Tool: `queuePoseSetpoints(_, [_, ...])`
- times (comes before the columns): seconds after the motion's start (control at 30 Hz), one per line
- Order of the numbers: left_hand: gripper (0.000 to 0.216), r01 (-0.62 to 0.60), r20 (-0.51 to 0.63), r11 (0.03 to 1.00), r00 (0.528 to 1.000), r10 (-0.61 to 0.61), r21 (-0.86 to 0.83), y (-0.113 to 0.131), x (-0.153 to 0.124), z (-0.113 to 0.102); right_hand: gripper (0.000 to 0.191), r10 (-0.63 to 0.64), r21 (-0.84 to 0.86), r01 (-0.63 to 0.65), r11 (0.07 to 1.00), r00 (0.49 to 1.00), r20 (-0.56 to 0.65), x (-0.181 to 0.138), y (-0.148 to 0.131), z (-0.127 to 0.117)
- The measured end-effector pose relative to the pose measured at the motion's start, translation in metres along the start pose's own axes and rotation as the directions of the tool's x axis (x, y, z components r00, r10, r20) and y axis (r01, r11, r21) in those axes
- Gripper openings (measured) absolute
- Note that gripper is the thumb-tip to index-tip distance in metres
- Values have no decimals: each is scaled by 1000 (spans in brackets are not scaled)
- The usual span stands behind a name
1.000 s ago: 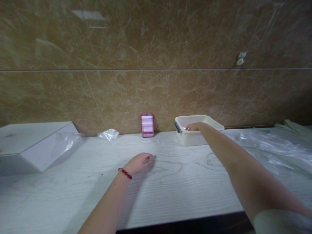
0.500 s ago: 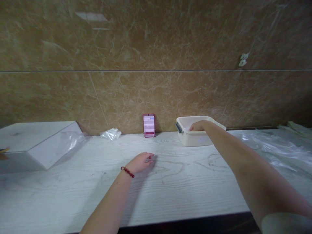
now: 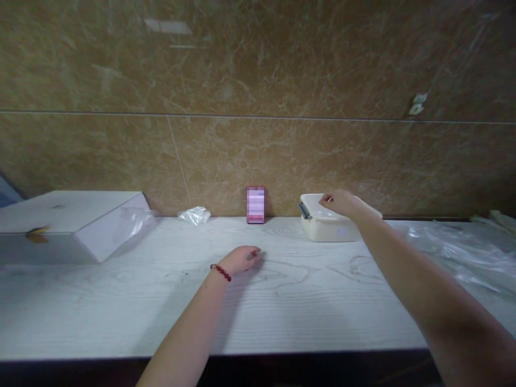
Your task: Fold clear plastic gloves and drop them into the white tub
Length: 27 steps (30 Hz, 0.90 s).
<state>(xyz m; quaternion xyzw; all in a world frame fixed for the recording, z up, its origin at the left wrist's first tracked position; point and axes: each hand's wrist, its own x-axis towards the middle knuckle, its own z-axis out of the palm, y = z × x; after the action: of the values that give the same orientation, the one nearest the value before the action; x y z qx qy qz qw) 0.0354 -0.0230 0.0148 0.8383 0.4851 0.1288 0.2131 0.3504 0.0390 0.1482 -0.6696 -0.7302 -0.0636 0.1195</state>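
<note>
- Cream bin (image 3: 328,230) stands on the table (image 3: 306,312) to the right of the phone (image 3: 255,205), with its grey handle (image 3: 305,210) on the side facing the phone.
- Right hand (image 3: 341,203), to the right of the phone, is over the bin's opening; half a second ago it reached lower inside, so it has come up.
- Its fingers are bent and drawn close together; whether they hold anything I cannot tell. A pale, shiny patch shows beneath them, too blurred to name.
- Left hand (image 3: 242,259) is in front of the phone, low over the table, in much the same pose as in both earlier frames. Its fingers are loosely curled, a narrow gap beside the thumb, nothing seen between them. A red bead bracelet (image 3: 221,272) circles the wrist.
- Left of the phone lie a small crumpled clear bag (image 3: 195,215) and, further off, a white box (image 3: 72,207); its orange-brown mark (image 3: 37,233) now shows whole, where earlier it was cut off or out of view.
- Far right of the phone, beyond the bin, clear plastic sheeting (image 3: 455,250) is spread out.
</note>
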Motion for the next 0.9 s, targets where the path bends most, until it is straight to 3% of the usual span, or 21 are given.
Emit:
queuePoseSetpoints(0.1, [33, 20, -73, 999, 997, -18, 30, -12, 2, -3, 21, -12, 173, 44, 984, 983, -185, -37, -19, 3])
queuePoseSetpoints(0.23, [33, 197, -208, 979, 961, -184, 45, -35, -1, -14, 16, 9, 408, 70, 910, 982, -189, -70, -35, 40])
queuePoseSetpoints(0.47, [33, 554, -389, 832, 770, -506, 15, -84, -10, -47, 19, 77, 670, 31, 742, 988, -131, -79, -57, 118])
queuePoseSetpoints(0.73, [41, 779, -561, 615, 565, -605, 121, -142, -5, -74, 15, 5, 706, 90, 702, 991, -132, -87, -73, 143])
queuePoseSetpoints(0.8, [42, 796, -603, 579, 553, -575, 177, -156, -1, -79, 15, -31, 714, 109, 692, 992, -122, -88, -74, 145])
queuePoseSetpoints(0.9, [44, 778, -610, 589, 581, -539, 221, -176, 10, -86, 15, -75, 719, 138, 681, 990, -120, -88, -76, 147])
